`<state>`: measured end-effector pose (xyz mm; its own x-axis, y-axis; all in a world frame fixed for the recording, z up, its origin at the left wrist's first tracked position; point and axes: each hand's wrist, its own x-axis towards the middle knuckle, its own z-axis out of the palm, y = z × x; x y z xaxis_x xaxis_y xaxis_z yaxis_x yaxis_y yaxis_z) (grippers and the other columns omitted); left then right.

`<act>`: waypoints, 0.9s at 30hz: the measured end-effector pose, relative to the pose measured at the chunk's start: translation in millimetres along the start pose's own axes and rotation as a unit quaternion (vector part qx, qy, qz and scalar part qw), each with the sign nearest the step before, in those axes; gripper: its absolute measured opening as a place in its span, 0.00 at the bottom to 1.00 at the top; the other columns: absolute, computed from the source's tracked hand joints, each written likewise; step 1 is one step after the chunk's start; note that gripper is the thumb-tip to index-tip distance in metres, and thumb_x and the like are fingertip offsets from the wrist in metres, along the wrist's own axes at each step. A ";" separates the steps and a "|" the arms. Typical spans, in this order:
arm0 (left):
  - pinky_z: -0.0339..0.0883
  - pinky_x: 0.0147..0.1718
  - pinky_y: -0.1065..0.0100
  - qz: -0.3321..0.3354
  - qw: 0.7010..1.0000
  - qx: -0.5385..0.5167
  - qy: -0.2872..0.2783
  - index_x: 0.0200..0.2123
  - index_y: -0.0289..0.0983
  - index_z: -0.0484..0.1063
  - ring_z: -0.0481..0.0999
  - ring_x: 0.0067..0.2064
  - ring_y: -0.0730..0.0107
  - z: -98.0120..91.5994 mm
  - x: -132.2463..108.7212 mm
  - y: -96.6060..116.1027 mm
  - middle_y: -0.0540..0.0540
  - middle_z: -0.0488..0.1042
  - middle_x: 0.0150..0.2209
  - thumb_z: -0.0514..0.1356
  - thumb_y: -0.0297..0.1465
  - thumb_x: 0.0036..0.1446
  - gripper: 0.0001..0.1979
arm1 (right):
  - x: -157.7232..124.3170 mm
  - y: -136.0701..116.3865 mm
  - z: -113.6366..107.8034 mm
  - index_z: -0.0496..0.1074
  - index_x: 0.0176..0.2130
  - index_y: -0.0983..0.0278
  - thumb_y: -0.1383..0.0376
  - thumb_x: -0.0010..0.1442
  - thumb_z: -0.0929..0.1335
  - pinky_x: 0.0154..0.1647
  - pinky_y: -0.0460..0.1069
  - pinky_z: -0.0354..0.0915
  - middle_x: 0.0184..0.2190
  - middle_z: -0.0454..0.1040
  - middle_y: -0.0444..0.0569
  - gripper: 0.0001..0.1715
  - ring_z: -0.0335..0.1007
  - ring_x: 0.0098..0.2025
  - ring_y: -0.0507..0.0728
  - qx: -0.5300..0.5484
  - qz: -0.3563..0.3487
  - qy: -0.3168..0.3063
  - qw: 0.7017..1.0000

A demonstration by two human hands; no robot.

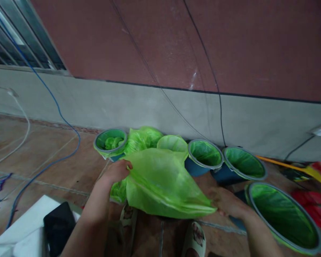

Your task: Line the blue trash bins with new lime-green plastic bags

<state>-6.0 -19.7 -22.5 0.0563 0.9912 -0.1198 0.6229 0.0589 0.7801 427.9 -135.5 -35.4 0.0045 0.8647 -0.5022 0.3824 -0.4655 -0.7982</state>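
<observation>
A thin, bright green plastic bag is spread between my two hands, above the floor in front of my feet. My left hand is closed on its upper left edge. At the lower right corner, my right hand pinches the bag; it is slightly blurred. Behind the bag, a bin with a green liner is partly hidden. More crumpled green plastic is heaped beside it. Some loose green plastic also shows below my left hand.
Lined bins stand along the wall: a left bin, a middle bin and a right bin. A nearer lined bin is by my right forearm. A black phone lies on a white box. A blue cable crosses the floor.
</observation>
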 end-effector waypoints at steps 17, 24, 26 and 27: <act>0.66 0.29 0.70 -0.011 0.949 -0.283 0.140 0.35 0.33 0.77 0.73 0.28 0.71 -22.4 3.4 28.2 0.50 0.76 0.26 0.67 0.33 0.34 0.20 | 5.2 -17.9 -9.4 0.78 0.46 0.62 0.63 0.41 0.79 0.43 0.50 0.70 0.36 0.79 0.49 0.30 0.74 0.40 0.56 0.295 -0.171 0.128 0.931; 0.56 0.20 0.72 0.017 0.985 -0.095 0.142 0.34 0.36 0.78 0.64 0.21 0.74 -15.6 12.6 16.8 0.53 0.70 0.20 0.65 0.35 0.40 0.15 | 22.4 -11.4 -3.1 0.79 0.34 0.64 0.57 0.42 0.78 0.38 0.49 0.69 0.32 0.79 0.46 0.19 0.72 0.34 0.53 0.249 -0.192 0.276 0.908; 0.56 0.21 0.72 0.024 0.986 -0.067 0.150 0.31 0.37 0.78 0.64 0.22 0.74 -15.0 13.5 15.9 0.53 0.69 0.20 0.64 0.36 0.41 0.12 | 22.8 -11.9 -4.7 0.79 0.33 0.63 0.57 0.42 0.78 0.39 0.48 0.69 0.32 0.78 0.44 0.18 0.71 0.34 0.51 0.277 -0.188 0.298 0.894; 0.57 0.22 0.72 0.031 0.985 -0.068 0.157 0.29 0.37 0.78 0.64 0.23 0.74 -15.0 13.2 16.8 0.52 0.70 0.21 0.64 0.36 0.41 0.11 | 22.1 -13.0 -5.7 0.79 0.33 0.63 0.57 0.42 0.78 0.40 0.48 0.69 0.32 0.78 0.44 0.17 0.71 0.35 0.51 0.294 -0.187 0.305 0.886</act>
<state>-6.5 -3.8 -1.7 -0.1675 0.9797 0.1099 0.5141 -0.0083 0.8577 428.3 -109.3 -34.2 0.5466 0.8366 -0.0356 -0.0841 0.0125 -0.9964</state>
